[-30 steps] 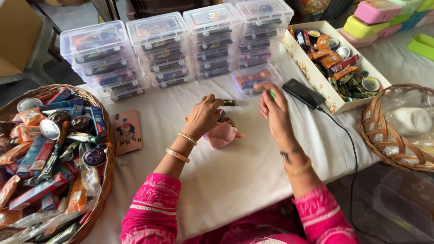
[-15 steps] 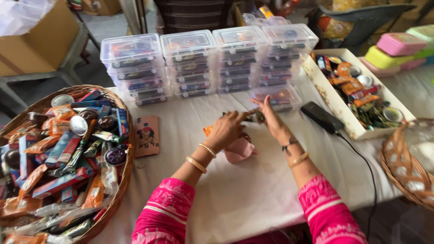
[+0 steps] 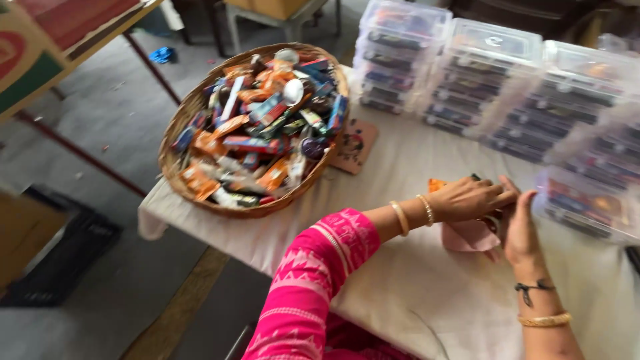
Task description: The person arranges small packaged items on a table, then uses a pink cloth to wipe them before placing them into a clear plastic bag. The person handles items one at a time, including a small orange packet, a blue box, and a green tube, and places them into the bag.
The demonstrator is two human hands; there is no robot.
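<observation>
My left hand and my right hand meet fingertip to fingertip over a soft pink pouch on the white tablecloth. Both hands pinch at the pouch's upper edge. What lies between the fingers is hidden. A small orange piece pokes out behind my left hand. Bangles circle both wrists, and the sleeves are bright pink.
A round wicker basket heaped with small cosmetic packets stands at the table's left end. Stacks of clear plastic boxes line the far edge. A flat printed card lies by the basket. A black crate sits on the floor.
The view has swung left, so the basket is now central and the right-hand tray is out of sight. My hands stay together over the pink pouch.
</observation>
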